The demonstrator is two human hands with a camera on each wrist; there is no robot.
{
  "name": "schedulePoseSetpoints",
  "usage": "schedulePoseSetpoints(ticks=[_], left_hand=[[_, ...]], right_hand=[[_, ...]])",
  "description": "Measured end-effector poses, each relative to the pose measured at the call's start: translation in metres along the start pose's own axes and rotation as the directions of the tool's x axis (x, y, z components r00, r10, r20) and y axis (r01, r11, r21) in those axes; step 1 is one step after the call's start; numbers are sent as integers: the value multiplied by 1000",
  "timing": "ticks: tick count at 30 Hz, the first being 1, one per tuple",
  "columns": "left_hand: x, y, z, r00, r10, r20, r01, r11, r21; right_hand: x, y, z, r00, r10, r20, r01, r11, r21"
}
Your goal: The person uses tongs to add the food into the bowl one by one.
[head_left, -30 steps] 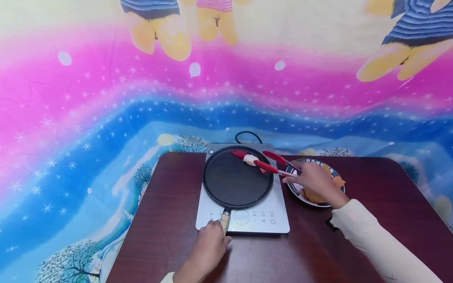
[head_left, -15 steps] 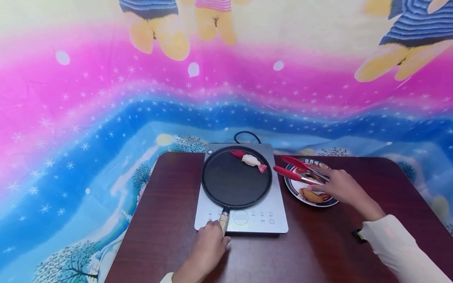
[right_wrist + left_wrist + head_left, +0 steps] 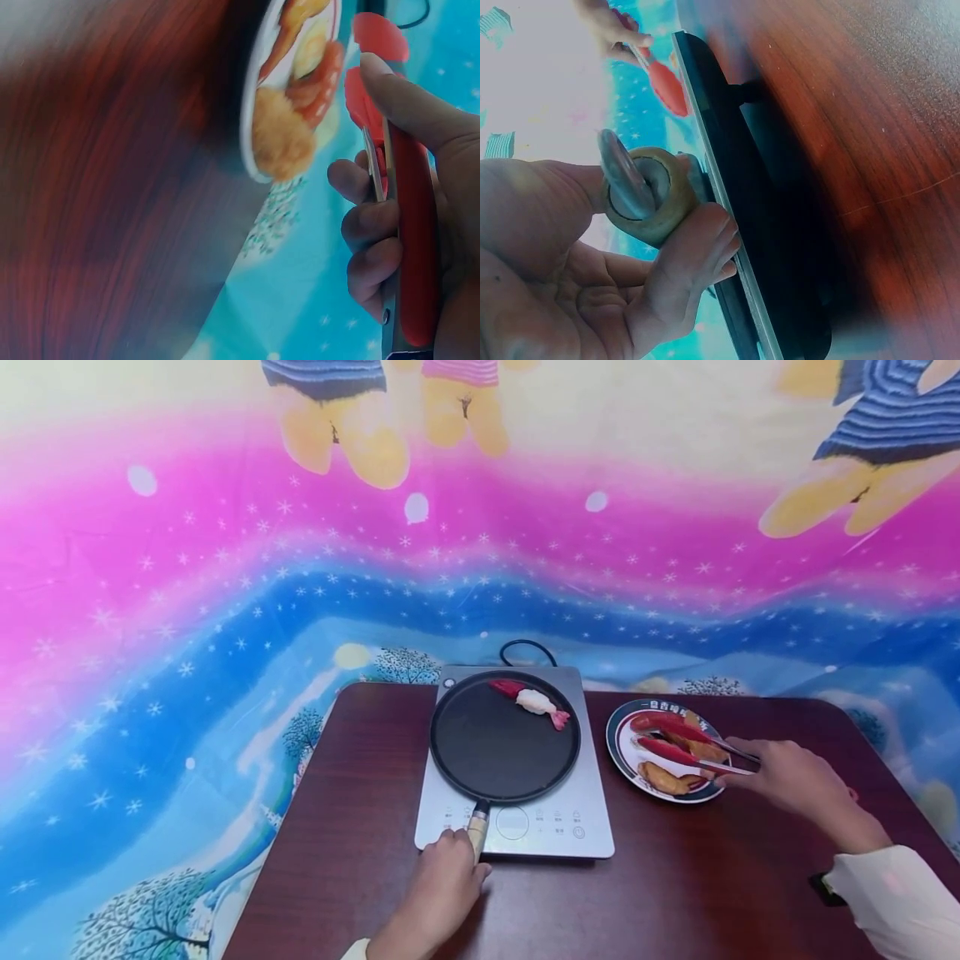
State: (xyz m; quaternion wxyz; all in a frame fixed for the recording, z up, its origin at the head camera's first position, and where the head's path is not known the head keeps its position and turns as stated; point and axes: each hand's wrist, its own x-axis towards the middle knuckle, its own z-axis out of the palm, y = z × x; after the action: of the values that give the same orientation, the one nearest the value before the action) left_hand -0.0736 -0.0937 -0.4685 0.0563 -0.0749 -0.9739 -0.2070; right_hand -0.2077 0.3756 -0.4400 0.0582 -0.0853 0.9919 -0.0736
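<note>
My left hand (image 3: 446, 881) grips the wooden handle (image 3: 477, 833) of a flat black frying pan (image 3: 498, 747). In the left wrist view, the fingers and thumb wrap the handle's end, where a metal hanging loop (image 3: 628, 180) sticks out. A white shrimp (image 3: 536, 702) with a pink tail and a dark red piece (image 3: 506, 687) lie along the pan's far right side. My right hand (image 3: 798, 781) holds red-tipped tongs (image 3: 667, 752), their jaws spread over a plate (image 3: 617, 758) of food. On it lies a browned chicken wing (image 3: 663, 779); the tongs partly cover other pieces.
Under the pan is a silver-white induction cooker (image 3: 596, 831), its black cord (image 3: 527, 642) looping behind. The right wrist view shows a breaded piece (image 3: 283, 135) and a scored sausage (image 3: 328, 79) at the plate's edge. A patterned cloth (image 3: 450, 543) hangs behind the dark wooden table (image 3: 360, 793).
My right hand has drawn the tongs rightward from the shrimp to over the plate. The shrimp now lies free in the pan. My left hand stays on the handle.
</note>
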Motion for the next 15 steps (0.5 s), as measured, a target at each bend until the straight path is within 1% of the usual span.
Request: schedulePoseSetpoints(ticks=[3, 7, 15], left_hand=[[-1, 0, 0, 1000, -3, 5, 3, 1000, -1], [-1, 1, -1, 1000, -8, 15, 9, 1000, -3], [0, 1, 0, 1000, -3, 2, 3, 1000, 10]], right_hand=[[-2, 9, 1, 1000, -10, -5, 10, 999, -47], [-3, 14, 3, 1000, -25, -5, 25, 997, -68], [7, 9, 2, 998, -69, 0, 69, 994, -87]])
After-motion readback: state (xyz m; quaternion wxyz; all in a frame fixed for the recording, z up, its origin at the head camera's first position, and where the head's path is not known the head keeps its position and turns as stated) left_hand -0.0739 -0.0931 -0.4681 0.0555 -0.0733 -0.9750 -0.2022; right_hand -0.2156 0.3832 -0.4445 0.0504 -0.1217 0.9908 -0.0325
